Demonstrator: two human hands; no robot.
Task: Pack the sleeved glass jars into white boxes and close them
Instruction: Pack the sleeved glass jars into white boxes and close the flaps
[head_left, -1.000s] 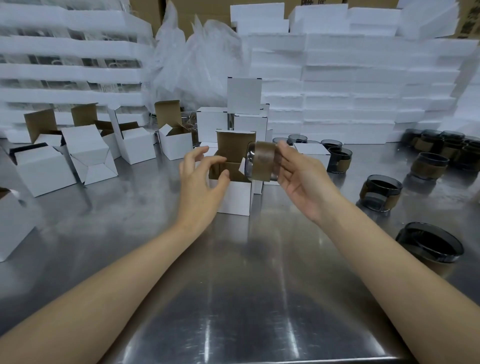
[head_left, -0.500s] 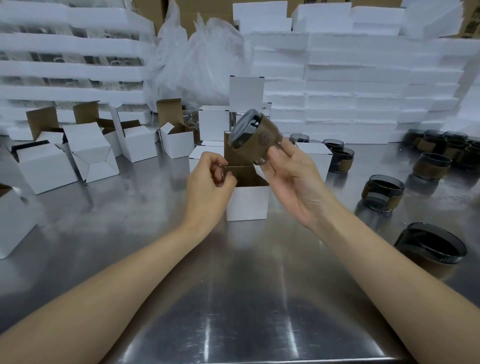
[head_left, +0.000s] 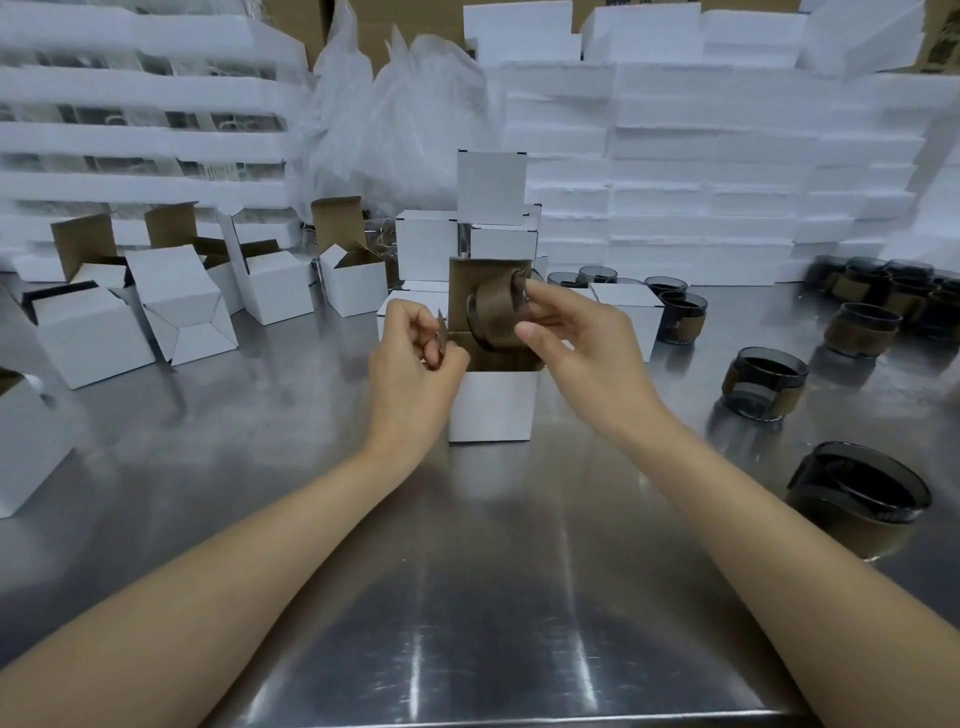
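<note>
A right hand (head_left: 576, 338) grips a jar (head_left: 496, 317) above an open box (head_left: 493, 397) while left hand (head_left: 415, 353) fingers pinch its flap. A few closed boxes (head_left: 426, 244) stand behind; many jars (head_left: 763, 382) on the desk (head_left: 467, 597) remain unpacked.

Both forearms are bare from the lower edge of the view up to the wrists, with no sleeve or cuff showing on either one. The left hand (head_left: 415, 358) wears no glove, and no ring, watch or band shows on it or on its wrist. The right hand (head_left: 582, 343) is likewise ungloved and unadorned. The visible fingernails are short and unpainted. No other part of the person shows.
</note>
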